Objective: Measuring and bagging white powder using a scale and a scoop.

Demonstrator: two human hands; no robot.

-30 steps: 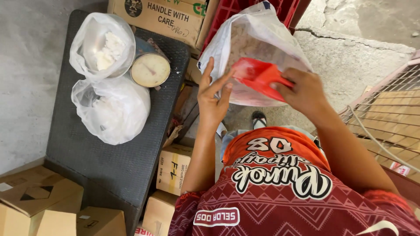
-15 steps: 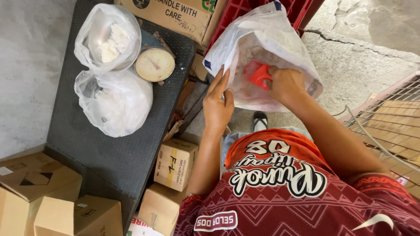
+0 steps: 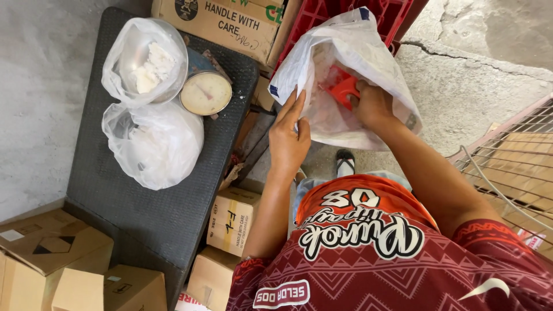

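Upper centre of the frame, right hand [image 3: 373, 103] inside the white plastic bag [image 3: 368, 52] apparently grips a red scoop [image 3: 344, 89]; left hand [image 3: 288, 135], fingers open, steadies the bag's edge.

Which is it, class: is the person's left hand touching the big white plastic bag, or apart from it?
Touching. The head view shows the left hand pressed flat against the outer side of the white plastic bag, its fingers overlapping the plastic with no gap.

Single head-worn view, steeply downward, close above hands.
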